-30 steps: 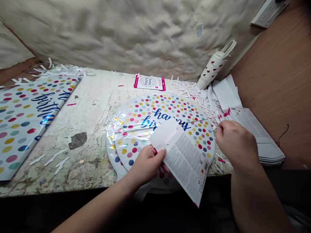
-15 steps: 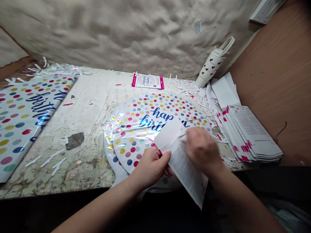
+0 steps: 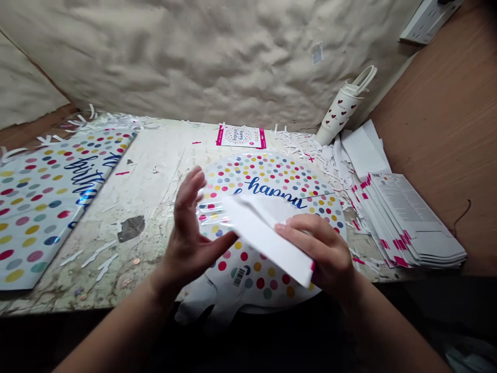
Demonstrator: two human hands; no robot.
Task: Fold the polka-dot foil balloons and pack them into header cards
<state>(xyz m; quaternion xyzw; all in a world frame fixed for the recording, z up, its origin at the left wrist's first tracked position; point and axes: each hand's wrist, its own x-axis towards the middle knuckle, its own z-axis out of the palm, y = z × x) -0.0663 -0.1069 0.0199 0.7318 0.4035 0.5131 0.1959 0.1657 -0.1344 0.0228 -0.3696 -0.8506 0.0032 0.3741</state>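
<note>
My right hand (image 3: 326, 248) grips a white paper envelope (image 3: 272, 243) by its right end, holding it edge-on so that its mouth gapes a little. My left hand (image 3: 188, 228) is open, fingers up and apart; its thumb points at the envelope's left end, and I cannot tell whether it touches. Under both hands lie flat dotted foil balloons (image 3: 267, 171) with blue "happy" lettering, the rest of the words partly covered. Their pale neck and a barcode show near the table's front edge.
At right lies a stack of printed envelopes (image 3: 411, 212) with pink ends. Behind it leans a white tumbler (image 3: 339, 116) among paper scraps (image 3: 298, 145). A pink-edged printed packet (image 3: 240, 137) lies at the back. Folded dotted foil (image 3: 42, 207) covers the left side.
My right hand went from the far right to the envelope and now grips it. My left hand let go and opened, moving left. The envelope turned from its printed face to edge-on.
</note>
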